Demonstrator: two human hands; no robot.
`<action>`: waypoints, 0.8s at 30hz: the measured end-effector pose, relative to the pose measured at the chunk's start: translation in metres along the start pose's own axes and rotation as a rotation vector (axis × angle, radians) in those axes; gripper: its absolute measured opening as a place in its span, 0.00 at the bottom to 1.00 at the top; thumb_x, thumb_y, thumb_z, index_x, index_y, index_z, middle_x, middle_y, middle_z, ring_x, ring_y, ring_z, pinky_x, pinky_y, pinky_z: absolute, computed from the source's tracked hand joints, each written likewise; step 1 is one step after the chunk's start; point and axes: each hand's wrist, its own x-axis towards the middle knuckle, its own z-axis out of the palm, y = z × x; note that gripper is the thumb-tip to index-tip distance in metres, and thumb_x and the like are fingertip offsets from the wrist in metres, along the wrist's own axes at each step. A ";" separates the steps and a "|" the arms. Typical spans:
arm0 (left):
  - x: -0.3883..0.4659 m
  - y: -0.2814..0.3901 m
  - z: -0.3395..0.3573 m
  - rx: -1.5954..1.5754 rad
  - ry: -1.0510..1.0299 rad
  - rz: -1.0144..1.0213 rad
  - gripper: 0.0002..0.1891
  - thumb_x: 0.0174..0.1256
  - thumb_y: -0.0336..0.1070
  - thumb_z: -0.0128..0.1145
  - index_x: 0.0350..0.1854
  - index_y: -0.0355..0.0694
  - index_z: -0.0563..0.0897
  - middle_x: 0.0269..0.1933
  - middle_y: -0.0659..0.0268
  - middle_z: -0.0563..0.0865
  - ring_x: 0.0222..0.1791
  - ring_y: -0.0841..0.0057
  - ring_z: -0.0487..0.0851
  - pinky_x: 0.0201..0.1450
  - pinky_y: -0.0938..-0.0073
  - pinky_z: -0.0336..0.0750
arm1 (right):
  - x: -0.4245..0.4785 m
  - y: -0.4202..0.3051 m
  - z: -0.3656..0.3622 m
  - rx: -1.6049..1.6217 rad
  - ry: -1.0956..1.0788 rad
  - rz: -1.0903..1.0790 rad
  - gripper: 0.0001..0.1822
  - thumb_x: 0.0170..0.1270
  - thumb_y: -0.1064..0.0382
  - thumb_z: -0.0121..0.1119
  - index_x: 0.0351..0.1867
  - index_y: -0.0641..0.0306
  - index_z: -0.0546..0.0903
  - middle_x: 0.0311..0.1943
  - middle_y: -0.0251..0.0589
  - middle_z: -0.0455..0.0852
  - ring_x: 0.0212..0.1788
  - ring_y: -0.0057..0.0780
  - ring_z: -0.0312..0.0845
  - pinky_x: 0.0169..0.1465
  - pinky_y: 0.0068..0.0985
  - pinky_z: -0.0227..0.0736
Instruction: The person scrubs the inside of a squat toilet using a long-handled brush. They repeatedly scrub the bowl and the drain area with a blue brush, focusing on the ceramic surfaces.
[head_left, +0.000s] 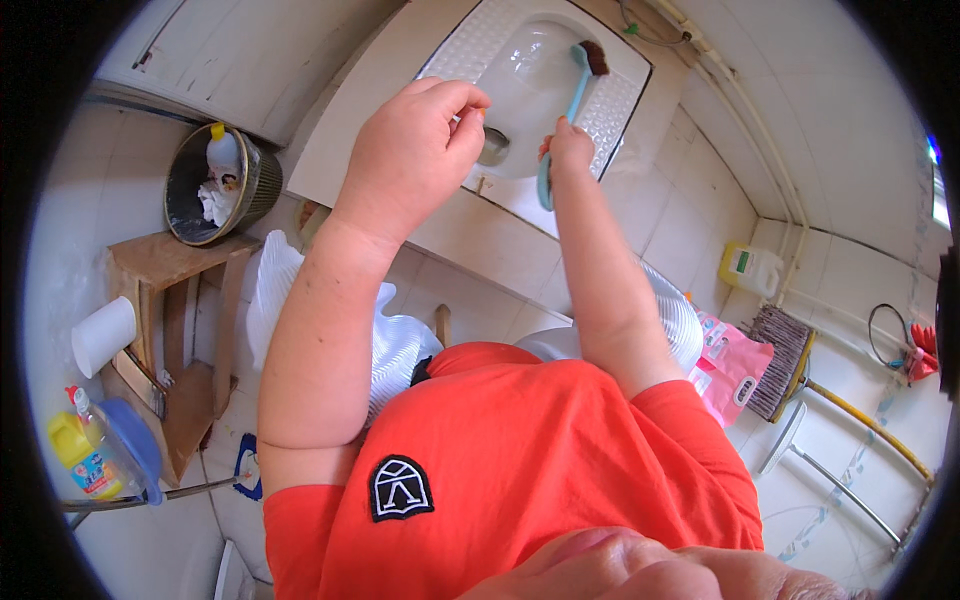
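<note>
My right hand (571, 146) grips the light blue handle of a toilet brush (577, 96). Its dark brown bristle head lies over the right side of a white ceramic squat toilet (517, 97), and the handle's end sticks out below my fist. My left hand (420, 142) is held above the toilet's left near side, fingers curled and thumb close to the index finger. The back of that hand hides its palm, so whether it holds anything does not show. Just past its fingertips is the drain hole (493, 146), partly covered from view.
Left are a lined waste bin (259, 180) holding a bottle and paper, a wooden stool (180, 262), a white cup (105, 336) and a yellow bottle (82, 450). Right are a pink package (739, 360), a yellowish jug (750, 268), a broom (780, 360) and a squeegee (787, 442).
</note>
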 end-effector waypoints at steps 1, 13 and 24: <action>-0.001 0.001 -0.003 0.001 -0.004 -0.007 0.09 0.73 0.33 0.59 0.49 0.37 0.87 0.43 0.62 0.86 0.38 0.74 0.84 0.43 0.74 0.79 | 0.013 -0.006 -0.004 -0.056 -0.027 -0.041 0.15 0.77 0.57 0.57 0.43 0.72 0.81 0.21 0.41 0.78 0.16 0.30 0.73 0.19 0.34 0.70; 0.010 0.003 -0.005 -0.012 0.041 0.055 0.08 0.70 0.34 0.59 0.44 0.38 0.88 0.39 0.59 0.89 0.38 0.63 0.87 0.43 0.65 0.81 | 0.031 -0.029 -0.063 -1.418 -0.200 -0.597 0.18 0.78 0.49 0.52 0.52 0.62 0.79 0.43 0.60 0.90 0.49 0.62 0.86 0.52 0.54 0.79; 0.000 0.002 0.013 0.045 0.006 0.046 0.08 0.70 0.33 0.59 0.44 0.38 0.88 0.41 0.60 0.89 0.39 0.61 0.87 0.43 0.64 0.82 | 0.023 -0.018 -0.027 -0.731 -0.291 -0.268 0.18 0.76 0.52 0.57 0.43 0.69 0.82 0.24 0.44 0.83 0.19 0.32 0.81 0.23 0.34 0.78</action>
